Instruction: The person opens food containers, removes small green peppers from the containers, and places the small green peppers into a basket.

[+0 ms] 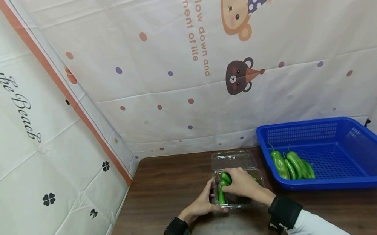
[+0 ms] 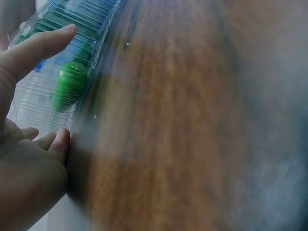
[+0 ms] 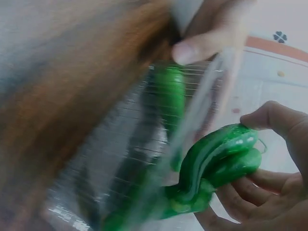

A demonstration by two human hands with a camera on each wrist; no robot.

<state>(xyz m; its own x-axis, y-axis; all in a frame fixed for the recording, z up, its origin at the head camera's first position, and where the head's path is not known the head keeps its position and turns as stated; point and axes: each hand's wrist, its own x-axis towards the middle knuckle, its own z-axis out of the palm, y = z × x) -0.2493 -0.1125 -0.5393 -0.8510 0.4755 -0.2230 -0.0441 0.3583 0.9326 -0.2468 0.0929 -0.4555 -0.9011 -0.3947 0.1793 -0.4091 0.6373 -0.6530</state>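
**A green pepper held over a clear plastic box**

A glossy, curved green pepper (image 3: pixel 219 161) is gripped by the right hand (image 1: pixel 244 186), with the fingers curled around it, directly above the transparent, ribbed plastic clamshell box (image 1: pixel 235 166). The box is steadied at its left wall by the left hand (image 1: pixel 202 205), whose fingers are kept straight against the plastic. Another green pepper (image 2: pixel 70 86) is seen inside the box. The shiny, wrinkled skin of the held pepper is shown only in the right wrist view, although blurred. The head view alone shows the dark brown wooden table (image 1: pixel 168 187) and the blue perforated plastic basket (image 1: pixel 349 158), where several long green peppers (image 1: pixel 292 164) are lying.
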